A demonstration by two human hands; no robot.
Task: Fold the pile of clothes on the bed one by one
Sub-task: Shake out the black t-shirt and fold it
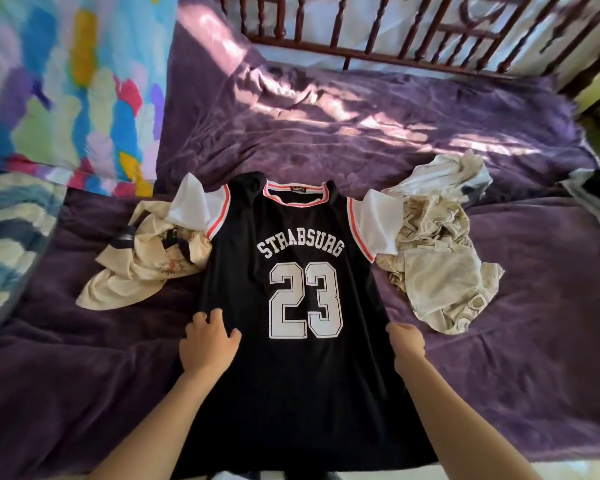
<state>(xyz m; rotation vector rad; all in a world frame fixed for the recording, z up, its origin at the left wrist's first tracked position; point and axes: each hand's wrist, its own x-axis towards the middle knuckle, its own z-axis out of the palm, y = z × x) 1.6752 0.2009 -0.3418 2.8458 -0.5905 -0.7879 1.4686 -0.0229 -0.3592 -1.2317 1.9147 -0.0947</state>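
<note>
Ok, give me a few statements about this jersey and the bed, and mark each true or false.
1. The jersey lies number side up on the purple bedcover. True.
2. Its sleeves are black. False: they are white, with orange-striped trim.
3. The left hand and the right hand are at the jersey's opposite side edges. True.
4. Crumpled cream clothes lie only to the jersey's right. False: one heap lies to its left and another to its right.
5. The jersey is folded in half. False: it is spread out flat.
</note>
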